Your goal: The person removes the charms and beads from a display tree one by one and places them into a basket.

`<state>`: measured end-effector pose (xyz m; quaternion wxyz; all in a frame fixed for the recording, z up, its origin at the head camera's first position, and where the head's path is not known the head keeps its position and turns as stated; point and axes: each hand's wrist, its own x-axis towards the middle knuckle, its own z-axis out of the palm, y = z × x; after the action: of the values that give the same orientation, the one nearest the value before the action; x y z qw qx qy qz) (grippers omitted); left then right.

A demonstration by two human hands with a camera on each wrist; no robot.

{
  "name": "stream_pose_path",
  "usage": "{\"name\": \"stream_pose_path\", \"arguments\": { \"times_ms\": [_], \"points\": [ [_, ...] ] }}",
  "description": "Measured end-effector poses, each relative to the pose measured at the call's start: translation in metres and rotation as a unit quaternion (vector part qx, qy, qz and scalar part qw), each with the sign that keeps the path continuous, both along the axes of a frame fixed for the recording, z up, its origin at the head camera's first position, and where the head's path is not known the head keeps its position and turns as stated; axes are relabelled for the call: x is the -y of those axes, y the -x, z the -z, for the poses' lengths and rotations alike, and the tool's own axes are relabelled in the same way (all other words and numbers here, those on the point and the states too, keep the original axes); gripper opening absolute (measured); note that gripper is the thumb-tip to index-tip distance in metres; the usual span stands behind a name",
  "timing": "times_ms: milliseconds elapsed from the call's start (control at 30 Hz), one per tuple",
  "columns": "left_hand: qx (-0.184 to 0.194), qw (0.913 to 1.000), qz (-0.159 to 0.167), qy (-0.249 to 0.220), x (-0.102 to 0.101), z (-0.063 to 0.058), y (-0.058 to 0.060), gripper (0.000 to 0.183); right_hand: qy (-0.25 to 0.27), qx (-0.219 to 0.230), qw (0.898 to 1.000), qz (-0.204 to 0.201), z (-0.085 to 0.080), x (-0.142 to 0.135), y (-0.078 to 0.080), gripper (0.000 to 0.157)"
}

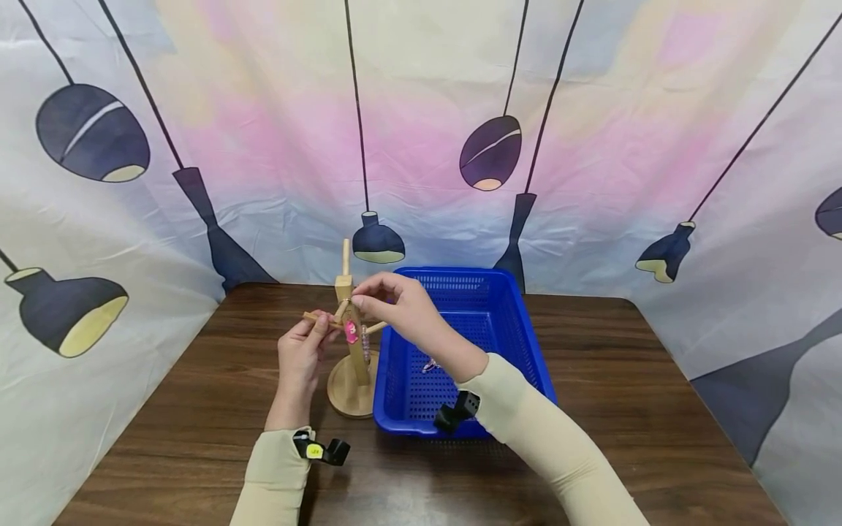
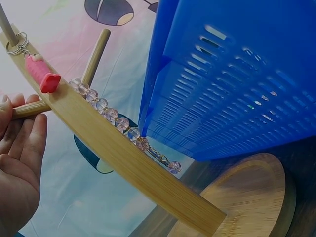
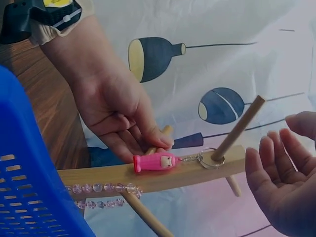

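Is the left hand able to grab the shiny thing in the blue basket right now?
Probably not: the left hand holds a peg, and the stand and the basket wall lie between it and the shiny thing.

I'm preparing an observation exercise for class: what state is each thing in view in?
Stand: upright on the table
Pink keychain: hanging on a peg
Beads: hanging on another peg
Basket: upright, small item inside
Left hand: gripping a third peg
Right hand: holding nothing, near the keychain
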<state>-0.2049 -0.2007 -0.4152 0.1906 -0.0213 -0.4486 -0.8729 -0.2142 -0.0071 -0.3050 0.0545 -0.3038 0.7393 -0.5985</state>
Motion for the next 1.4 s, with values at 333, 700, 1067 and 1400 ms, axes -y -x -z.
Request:
{"name": "stream_pose_path", "arguments": {
  "times_ms": [333, 700, 1067, 1400],
  "points": [
    [0.015, 0.9998, -0.01, 0.008, 0.0, -0.001, -0.001, 0.024, 0.028, 0.036, 0.997, 0.057, 0.016, 0.005, 0.002, 0.02],
    [0.026, 0.9993, -0.017, 0.022, 0.001, -0.001, 0.001, 0.025, 0.046, 0.042, 0.994, 0.087, 0.032, 0.015, 0.008, 0.019],
    [0.03, 0.9994, -0.008, 0.015, 0.002, -0.001, 0.002, 0.024, 0.039, 0.038, 0.994, 0.094, 0.035, 0.022, 0.012, 0.019],
    [0.038, 0.9991, -0.01, 0.017, 0.002, -0.002, 0.002, 0.025, 0.042, 0.038, 0.993, 0.099, 0.038, 0.028, 0.014, 0.019]
  ]
}}
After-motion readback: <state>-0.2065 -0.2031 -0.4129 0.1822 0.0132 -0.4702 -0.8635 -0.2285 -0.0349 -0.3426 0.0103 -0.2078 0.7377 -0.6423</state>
